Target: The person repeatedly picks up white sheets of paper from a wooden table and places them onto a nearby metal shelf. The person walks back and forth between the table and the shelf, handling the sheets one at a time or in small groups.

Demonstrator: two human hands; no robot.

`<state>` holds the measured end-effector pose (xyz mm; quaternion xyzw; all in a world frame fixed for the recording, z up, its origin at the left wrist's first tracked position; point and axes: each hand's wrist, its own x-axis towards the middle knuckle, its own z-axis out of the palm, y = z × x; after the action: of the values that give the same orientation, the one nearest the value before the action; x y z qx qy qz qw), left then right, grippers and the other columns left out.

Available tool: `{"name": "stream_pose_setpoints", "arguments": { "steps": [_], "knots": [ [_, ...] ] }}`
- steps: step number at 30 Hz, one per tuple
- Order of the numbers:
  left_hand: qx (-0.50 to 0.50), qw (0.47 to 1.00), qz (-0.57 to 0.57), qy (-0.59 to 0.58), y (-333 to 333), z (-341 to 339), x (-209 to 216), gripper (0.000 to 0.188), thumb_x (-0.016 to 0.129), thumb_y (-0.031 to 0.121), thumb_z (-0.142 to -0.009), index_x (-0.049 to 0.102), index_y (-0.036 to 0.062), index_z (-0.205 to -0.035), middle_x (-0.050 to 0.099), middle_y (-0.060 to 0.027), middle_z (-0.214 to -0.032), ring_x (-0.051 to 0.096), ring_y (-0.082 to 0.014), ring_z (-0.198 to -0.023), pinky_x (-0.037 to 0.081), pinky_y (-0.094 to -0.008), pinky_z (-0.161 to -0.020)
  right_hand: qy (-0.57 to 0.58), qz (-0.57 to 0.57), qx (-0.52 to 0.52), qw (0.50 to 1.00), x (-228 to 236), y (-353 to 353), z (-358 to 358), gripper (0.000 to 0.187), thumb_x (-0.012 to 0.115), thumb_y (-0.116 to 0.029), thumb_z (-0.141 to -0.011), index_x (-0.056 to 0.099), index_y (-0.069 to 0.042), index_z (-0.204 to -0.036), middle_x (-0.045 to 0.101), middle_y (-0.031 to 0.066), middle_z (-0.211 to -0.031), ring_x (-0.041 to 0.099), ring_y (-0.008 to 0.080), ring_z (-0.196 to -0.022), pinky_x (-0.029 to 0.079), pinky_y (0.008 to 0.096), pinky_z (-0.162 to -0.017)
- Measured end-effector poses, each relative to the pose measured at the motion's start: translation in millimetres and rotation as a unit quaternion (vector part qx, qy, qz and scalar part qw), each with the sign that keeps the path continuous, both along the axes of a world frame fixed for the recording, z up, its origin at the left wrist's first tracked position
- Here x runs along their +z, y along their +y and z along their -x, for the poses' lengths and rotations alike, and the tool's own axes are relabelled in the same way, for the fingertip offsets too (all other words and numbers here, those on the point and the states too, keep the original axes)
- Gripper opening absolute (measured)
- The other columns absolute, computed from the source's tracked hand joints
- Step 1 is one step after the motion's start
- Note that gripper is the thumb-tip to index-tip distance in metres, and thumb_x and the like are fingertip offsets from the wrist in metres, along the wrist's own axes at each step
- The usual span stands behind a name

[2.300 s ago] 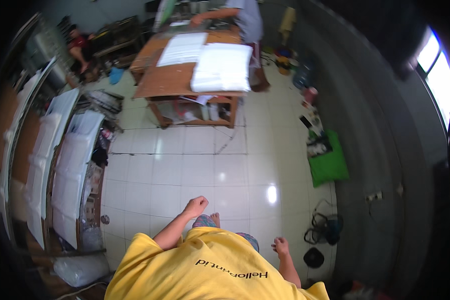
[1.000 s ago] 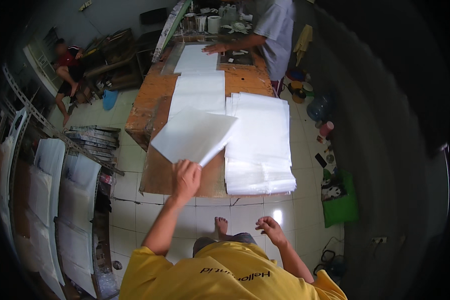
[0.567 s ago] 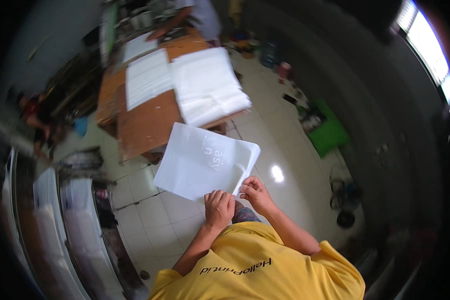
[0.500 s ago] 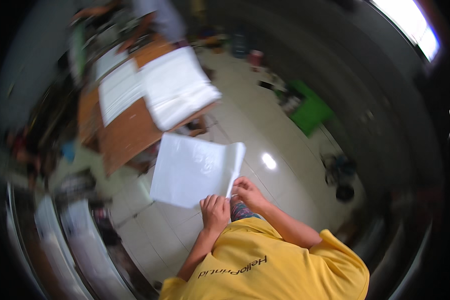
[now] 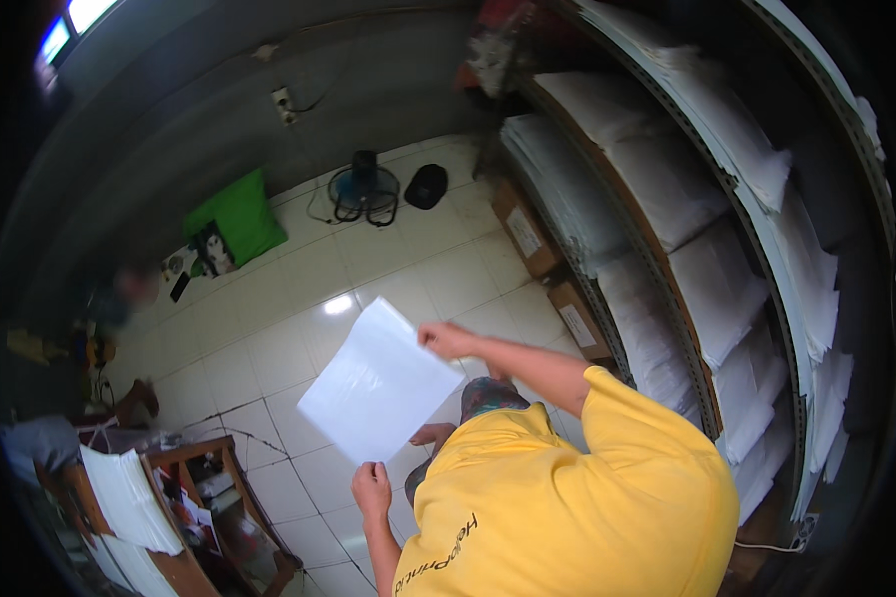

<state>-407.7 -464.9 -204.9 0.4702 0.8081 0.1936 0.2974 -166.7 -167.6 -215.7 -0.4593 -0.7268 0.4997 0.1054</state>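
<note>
yellow shirt (image 5: 587, 478): dark lettering (image 5: 440, 550) | carton labels (image 5: 524, 231): too small to read

Table (image 5: 187, 575) cut off btm L; reddish obj (image 5: 136, 286) blurred; sheet (image 5: 380, 383) print illeg.

Dim wall (image 5: 209, 129), glare on floor (image 5: 336, 306), bowed edges

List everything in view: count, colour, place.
Sheet: one, white, centre
Cushion or bag: one, green, floor, upper left
Flat slab: one, black, beside it
Fan: one, dark, floor by wall
Round thing: one, black, right of fan
Shelving: count unclear, brown, grey, right
Cartons: two, brown, beside shelving
Table: one, brown, lower left
Stacks: many, white, on shelving and table
Socket: one, pale, wall
Window: one, bright, top left
Another person's leg: one, left
Shirt: one, yellow, lower right
Left grip: one, at sheet's lower corner
Right grip: one, on sheet's upper right edge
</note>
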Motion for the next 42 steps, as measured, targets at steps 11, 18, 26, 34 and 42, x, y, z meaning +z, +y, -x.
{"name": "stream_pose_setpoints", "arguments": {
  "steps": [11,18,26,34,42],
  "knots": [
    [0.253,0.92,0.171,-0.246,-36,-124,-126,0.021,0.052,0.019,-0.089,0.058,-0.0004,-0.083,0.06,-0.0071,-0.069,0.051,-0.0131,-0.055,0.041,-0.0286,-0.052,-0.01,-0.152,-0.343,0.927,129,216,-474,0.013,0.053,-0.007,-0.085,0.061,-0.009,-0.095,0.057,0.0012,-0.084,0.052,0.0121,-0.079,0.046,0.0291,-0.071],
    [0.157,0.902,0.268,-0.3,7,-264,-96,0.02,0.051,0.016,-0.095,0.059,-0.0026,-0.094,0.062,-0.0073,-0.075,0.056,-0.0134,-0.066,0.047,-0.0271,-0.062,-0.011,-0.204,-0.5,0.842,156,219,-724,0.024,0.055,-0.022,-0.086,0.059,-0.009,-0.106,0.056,0.0016,-0.09,0.051,0.0122,-0.079,0.044,0.0309,-0.069],
    [0.099,0.941,0.196,-0.257,83,-279,-76,0.023,0.053,0.021,-0.096,0.059,-0.0011,-0.097,0.06,-0.0047,-0.076,0.053,-0.0112,-0.068,0.045,-0.0266,-0.064,-0.096,-0.21,-0.627,0.744,98,188,-903,0.026,0.056,-0.022,-0.087,0.059,-0.007,-0.109,0.057,0.0055,-0.094,0.052,0.0155,-0.083,0.045,0.0334,-0.073],
    [0.084,0.938,0.236,-0.241,94,-292,-73,0.025,0.052,0.021,-0.096,0.058,-0.0028,-0.095,0.06,-0.0064,-0.077,0.054,-0.0128,-0.068,0.047,-0.0274,-0.065,-0.176,-0.211,-0.641,0.717,67,186,-962,0.028,0.057,-0.021,-0.088,0.058,-0.005,-0.111,0.057,0.0094,-0.098,0.053,0.0188,-0.087,0.045,0.036,-0.077],
    [0.05,0.937,0.255,-0.233,105,-323,-63,0.023,0.051,0.018,-0.096,0.059,-0.0042,-0.095,0.061,-0.0065,-0.077,0.056,-0.0129,-0.07,0.048,-0.027,-0.067,-0.231,-0.212,-0.636,0.705,54,193,-974,0.031,0.058,-0.02,-0.089,0.058,-0.002,-0.113,0.058,0.0132,-0.102,0.053,0.0222,-0.091,0.046,0.0385,-0.081]
  ]
}}
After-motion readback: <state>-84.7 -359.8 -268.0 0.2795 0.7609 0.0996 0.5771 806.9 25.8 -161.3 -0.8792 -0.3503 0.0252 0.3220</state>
